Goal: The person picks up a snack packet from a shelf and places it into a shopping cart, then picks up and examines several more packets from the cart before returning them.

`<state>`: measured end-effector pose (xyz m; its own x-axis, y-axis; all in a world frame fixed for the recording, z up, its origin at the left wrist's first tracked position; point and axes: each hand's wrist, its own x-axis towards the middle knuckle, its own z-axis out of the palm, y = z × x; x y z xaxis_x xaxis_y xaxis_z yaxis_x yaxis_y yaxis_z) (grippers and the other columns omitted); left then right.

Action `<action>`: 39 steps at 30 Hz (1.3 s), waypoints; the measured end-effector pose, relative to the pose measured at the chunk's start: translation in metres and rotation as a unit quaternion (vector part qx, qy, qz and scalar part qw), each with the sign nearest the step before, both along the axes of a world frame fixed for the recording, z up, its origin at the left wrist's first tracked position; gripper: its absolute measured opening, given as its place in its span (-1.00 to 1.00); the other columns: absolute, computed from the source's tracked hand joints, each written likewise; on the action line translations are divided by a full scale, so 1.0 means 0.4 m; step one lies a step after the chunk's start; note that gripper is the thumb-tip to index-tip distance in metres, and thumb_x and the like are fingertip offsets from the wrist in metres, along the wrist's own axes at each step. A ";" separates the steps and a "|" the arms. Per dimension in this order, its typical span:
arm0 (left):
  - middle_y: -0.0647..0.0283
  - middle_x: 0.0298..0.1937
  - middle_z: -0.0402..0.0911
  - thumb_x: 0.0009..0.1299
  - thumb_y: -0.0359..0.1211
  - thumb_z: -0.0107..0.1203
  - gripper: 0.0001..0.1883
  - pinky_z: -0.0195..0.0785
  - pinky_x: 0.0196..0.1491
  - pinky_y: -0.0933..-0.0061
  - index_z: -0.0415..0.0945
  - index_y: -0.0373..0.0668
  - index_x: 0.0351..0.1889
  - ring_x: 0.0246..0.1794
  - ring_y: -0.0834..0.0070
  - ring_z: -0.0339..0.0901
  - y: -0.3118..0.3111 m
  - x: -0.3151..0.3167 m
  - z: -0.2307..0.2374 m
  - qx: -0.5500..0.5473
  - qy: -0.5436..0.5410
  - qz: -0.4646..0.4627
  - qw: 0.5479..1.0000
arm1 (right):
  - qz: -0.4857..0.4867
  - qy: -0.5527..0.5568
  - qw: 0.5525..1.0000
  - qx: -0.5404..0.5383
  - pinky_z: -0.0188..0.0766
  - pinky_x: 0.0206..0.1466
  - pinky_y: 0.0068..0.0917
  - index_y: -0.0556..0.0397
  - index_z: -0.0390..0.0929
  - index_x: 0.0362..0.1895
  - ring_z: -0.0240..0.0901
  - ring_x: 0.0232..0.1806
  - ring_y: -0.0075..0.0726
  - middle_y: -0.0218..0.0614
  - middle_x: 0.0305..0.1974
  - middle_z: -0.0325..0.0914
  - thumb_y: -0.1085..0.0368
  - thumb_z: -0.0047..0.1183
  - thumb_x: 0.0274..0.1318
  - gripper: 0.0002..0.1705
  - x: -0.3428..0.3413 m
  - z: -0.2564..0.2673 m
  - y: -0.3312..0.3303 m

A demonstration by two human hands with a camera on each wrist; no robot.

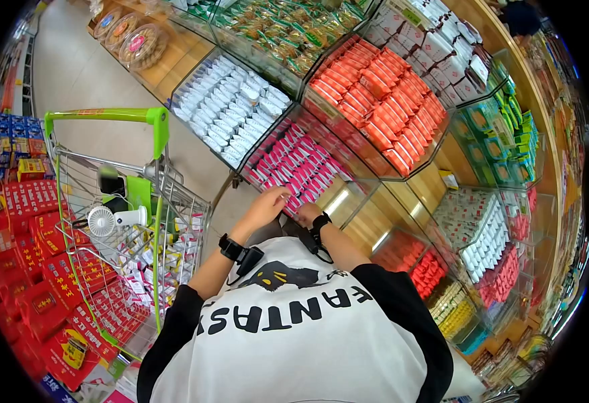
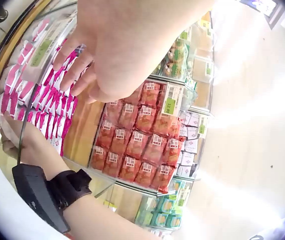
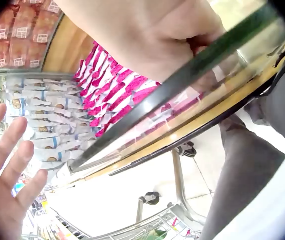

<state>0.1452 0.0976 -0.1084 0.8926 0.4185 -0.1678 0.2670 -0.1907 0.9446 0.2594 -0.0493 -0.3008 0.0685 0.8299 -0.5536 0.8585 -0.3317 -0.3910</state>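
Rows of small pink-and-white packets (image 1: 296,164) fill part of a clear-walled bin in front of the person. My left hand (image 2: 117,55) hovers over the bin with its fingers loosely spread and nothing between them; the right wrist view also shows these fingers (image 3: 13,142) apart. Behind the clear front wall (image 3: 182,82), my right hand (image 3: 157,45) reaches down to the packets nearest the person. Its fingers bend down there, partly hidden by the wall's dark edge, and I cannot tell whether they hold a packet. Both wrists wear black straps with devices.
White-and-blue packets (image 1: 230,107) fill the bin to the left, red-orange packets (image 1: 378,101) the one beyond. A shopping cart (image 1: 157,124) with a small white fan (image 1: 103,220) stands at the left, beside stacked red boxes (image 1: 42,309). More bins line the right.
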 end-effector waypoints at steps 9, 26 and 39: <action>0.16 -0.28 0.41 0.16 -0.53 -0.14 -0.77 0.27 -0.22 0.51 0.37 -0.24 -0.20 -0.29 0.41 0.40 0.014 0.013 -0.001 0.028 0.037 -0.061 0.997 | 0.084 0.083 0.992 0.041 0.24 -0.57 -0.22 0.04 0.43 -0.75 0.34 -0.57 -0.02 -0.16 -0.67 0.39 0.29 0.17 -0.64 -0.79 0.034 -0.023 -0.002; 0.14 -0.28 0.44 0.12 -0.47 -0.05 -0.76 0.27 -0.25 0.44 0.36 -0.25 -0.21 -0.31 0.32 0.41 0.051 0.061 -0.008 0.009 0.016 -0.121 0.992 | -0.344 0.393 0.812 -0.261 0.00 -0.74 -0.60 0.03 0.30 -0.73 0.06 -0.78 -0.57 -0.45 -0.76 0.22 0.18 -0.09 -0.02 -0.68 0.101 0.290 0.084; 0.03 0.17 0.09 -0.13 -0.39 0.21 -0.09 -0.10 0.18 0.33 -0.09 -0.17 0.20 0.18 0.15 0.02 0.108 0.107 0.024 0.108 0.027 -0.206 0.972 | -0.408 0.467 0.783 -0.043 -0.08 -0.69 -0.70 -0.04 0.27 -0.71 -0.03 -0.74 -0.71 -0.61 -0.76 0.15 0.01 -0.11 0.04 -0.59 0.182 0.474 0.042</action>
<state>0.1880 0.1408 -0.0987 0.9844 0.0575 -0.1664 0.1732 -0.4852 0.8571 0.3322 -0.0323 -0.1113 0.0873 0.6776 -0.7302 -0.2997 -0.6812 -0.6679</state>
